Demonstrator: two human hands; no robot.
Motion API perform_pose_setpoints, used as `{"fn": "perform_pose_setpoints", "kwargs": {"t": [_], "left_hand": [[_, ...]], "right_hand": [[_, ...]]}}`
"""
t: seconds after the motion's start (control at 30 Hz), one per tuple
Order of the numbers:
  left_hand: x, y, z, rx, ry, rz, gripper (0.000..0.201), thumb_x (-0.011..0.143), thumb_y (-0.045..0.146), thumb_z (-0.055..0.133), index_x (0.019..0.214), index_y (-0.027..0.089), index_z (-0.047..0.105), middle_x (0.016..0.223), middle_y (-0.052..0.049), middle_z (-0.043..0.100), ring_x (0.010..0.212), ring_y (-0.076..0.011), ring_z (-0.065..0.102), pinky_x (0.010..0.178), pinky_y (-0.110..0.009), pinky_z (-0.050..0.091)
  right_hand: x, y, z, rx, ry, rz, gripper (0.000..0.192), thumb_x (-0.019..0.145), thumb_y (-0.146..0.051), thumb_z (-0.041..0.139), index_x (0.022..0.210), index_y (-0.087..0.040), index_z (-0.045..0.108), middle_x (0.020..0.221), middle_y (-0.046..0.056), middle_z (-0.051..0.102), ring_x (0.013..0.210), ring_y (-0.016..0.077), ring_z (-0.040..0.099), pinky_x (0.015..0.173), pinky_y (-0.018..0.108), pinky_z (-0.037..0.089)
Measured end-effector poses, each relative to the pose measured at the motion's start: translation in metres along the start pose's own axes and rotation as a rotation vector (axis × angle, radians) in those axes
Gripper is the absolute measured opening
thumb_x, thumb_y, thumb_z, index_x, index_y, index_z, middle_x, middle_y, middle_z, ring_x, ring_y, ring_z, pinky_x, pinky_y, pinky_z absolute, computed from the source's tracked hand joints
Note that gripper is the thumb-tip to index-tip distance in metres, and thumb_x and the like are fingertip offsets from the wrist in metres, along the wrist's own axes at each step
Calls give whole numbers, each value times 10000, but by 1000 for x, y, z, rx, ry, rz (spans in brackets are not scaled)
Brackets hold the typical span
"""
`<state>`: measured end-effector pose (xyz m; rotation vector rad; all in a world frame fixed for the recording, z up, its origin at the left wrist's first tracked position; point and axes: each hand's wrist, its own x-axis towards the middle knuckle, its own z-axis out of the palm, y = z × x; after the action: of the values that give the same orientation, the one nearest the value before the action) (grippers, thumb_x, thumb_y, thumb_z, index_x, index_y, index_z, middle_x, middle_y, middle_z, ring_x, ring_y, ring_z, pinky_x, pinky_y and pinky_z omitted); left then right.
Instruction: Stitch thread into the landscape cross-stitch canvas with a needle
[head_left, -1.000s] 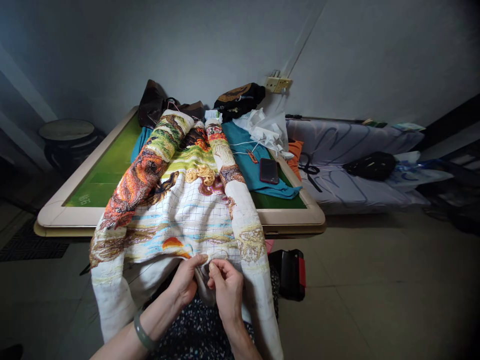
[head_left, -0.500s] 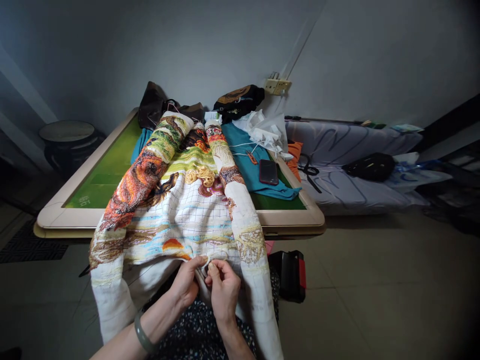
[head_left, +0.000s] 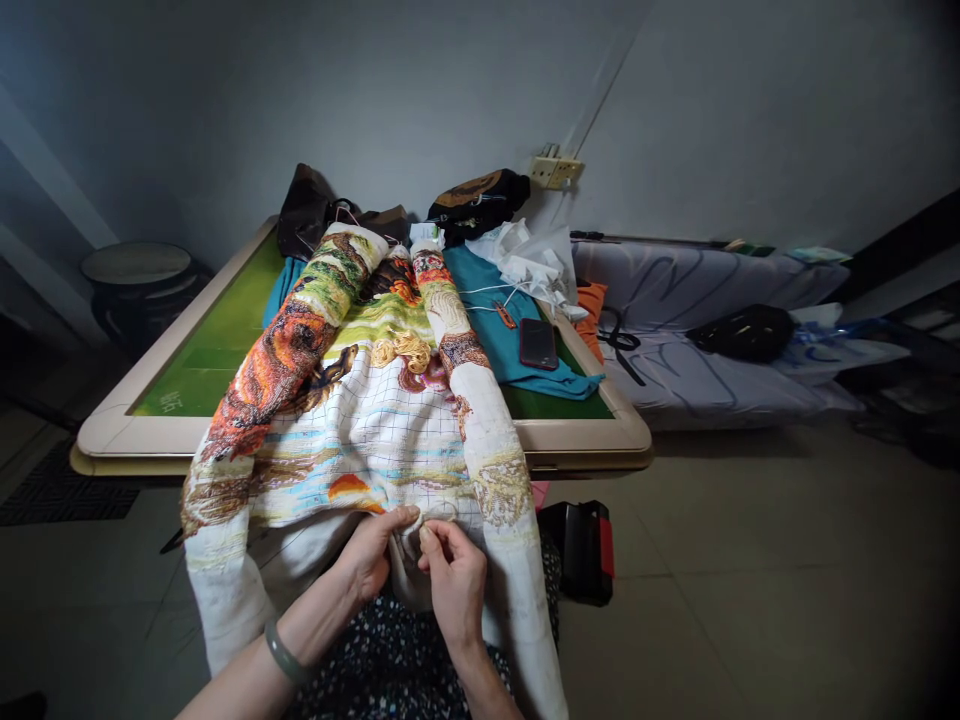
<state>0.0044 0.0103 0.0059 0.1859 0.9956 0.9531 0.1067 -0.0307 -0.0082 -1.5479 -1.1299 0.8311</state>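
Observation:
A large cross-stitch cloth (head_left: 397, 440), printed with a grid and partly covered in coloured stitches, hangs over the table edge towards my lap. Its sides are rolled up into a left roll (head_left: 274, 370) and a right roll (head_left: 499, 480). My left hand (head_left: 369, 557) pinches the near fold of the cloth, thumb on top and fingers underneath. Just to its right, my right hand (head_left: 456, 582) is closed in a pinch close to the same fold; whatever is between its fingertips is too small to make out. Cream thread bundles (head_left: 401, 350) lie on the cloth.
The cloth rests on a green-topped table (head_left: 180, 375) with a pale rim. A phone (head_left: 538, 343) lies on teal fabric (head_left: 487, 285), near a white plastic bag (head_left: 529, 260). Bags stand at the back. A black and red box (head_left: 581, 552) is below right, a covered sofa (head_left: 675, 380) beyond.
My right hand has shifted slightly right and a little away from my left hand. The cloth fold between them looks pulled a bit wider.

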Motion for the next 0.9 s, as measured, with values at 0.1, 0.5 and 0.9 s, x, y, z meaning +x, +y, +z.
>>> {"fn": "perform_pose_setpoints", "kwargs": {"t": [0.1, 0.5, 0.9], "left_hand": [[1, 0, 0, 28, 17, 58, 237, 506, 213, 807, 644, 87, 662, 601, -42, 651, 547, -138, 569, 581, -265, 460], [2, -1, 3, 5, 8, 36, 185, 499, 188, 754, 603, 101, 628, 538, -8, 592, 493, -116, 521, 527, -254, 425], [2, -6, 2, -78, -29, 13, 179, 535, 187, 774, 615, 102, 639, 545, -11, 599, 508, -118, 539, 548, -249, 443]], "right_hand": [[-2, 0, 0, -4, 0, 5, 227, 823, -332, 552, 755, -152, 672, 558, 14, 623, 456, 138, 546, 468, 221, 428], [-2, 0, 0, -36, 13, -29, 212, 832, -311, 533, 740, -166, 658, 596, 12, 631, 486, 137, 544, 509, 227, 431], [-3, -1, 4, -54, 56, -48, 230, 858, -318, 500, 735, -169, 627, 598, 13, 617, 486, 139, 542, 506, 230, 436]]}}
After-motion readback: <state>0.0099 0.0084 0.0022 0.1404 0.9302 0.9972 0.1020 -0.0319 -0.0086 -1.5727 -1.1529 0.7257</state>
